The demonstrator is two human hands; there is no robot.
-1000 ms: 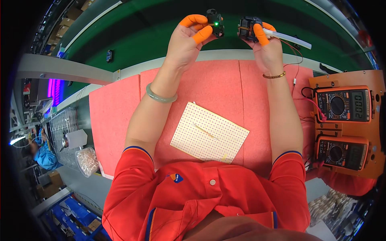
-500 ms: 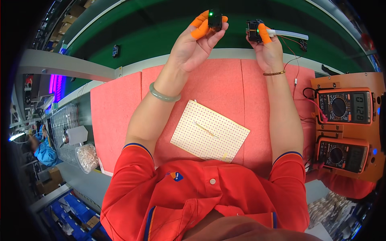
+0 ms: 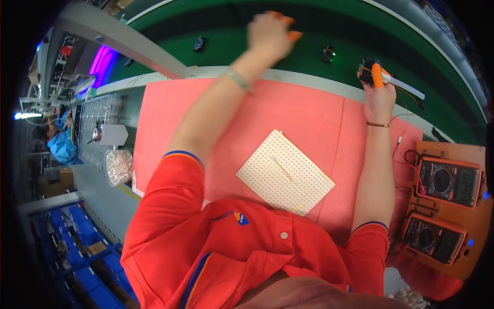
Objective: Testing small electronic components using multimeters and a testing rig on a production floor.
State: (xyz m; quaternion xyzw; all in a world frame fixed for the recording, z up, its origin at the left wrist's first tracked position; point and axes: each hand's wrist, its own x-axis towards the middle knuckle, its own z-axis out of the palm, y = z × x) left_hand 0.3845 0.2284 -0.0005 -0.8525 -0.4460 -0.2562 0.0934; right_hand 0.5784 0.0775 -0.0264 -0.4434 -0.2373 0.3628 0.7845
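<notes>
Over the green belt (image 3: pixel 216 59), my left hand (image 3: pixel 270 37) is smeared by motion, orange finger cots on its fingertips. Whether it holds anything cannot be made out. To its right, a small black device (image 3: pixel 328 53) with a lit green light lies on the belt. My right hand (image 3: pixel 380 98) grips a black boxy fixture (image 3: pixel 367 71), its orange-covered thumb pressed on it. A whitish tube (image 3: pixel 406 87) and thin wires run off to the right from that fixture. Another small dark device (image 3: pixel 199 44) lies on the belt left of my left hand.
A pink mat (image 3: pixel 221 144) covers the bench, bearing a dotted pad (image 3: pixel 285 175) with a cotton swab (image 3: pixel 283 170). Two orange multimeters (image 3: pixel 447 180) sit on a board at right. A tub of swabs (image 3: pixel 118 167), a grey post (image 3: pixel 123 41) and a blue-clothed person (image 3: pixel 63 145) are at left.
The lit black device has left my left hand and now lies on the belt. That hand has turned over, blurred. My right hand still holds the fixture. The whole view has shifted.
</notes>
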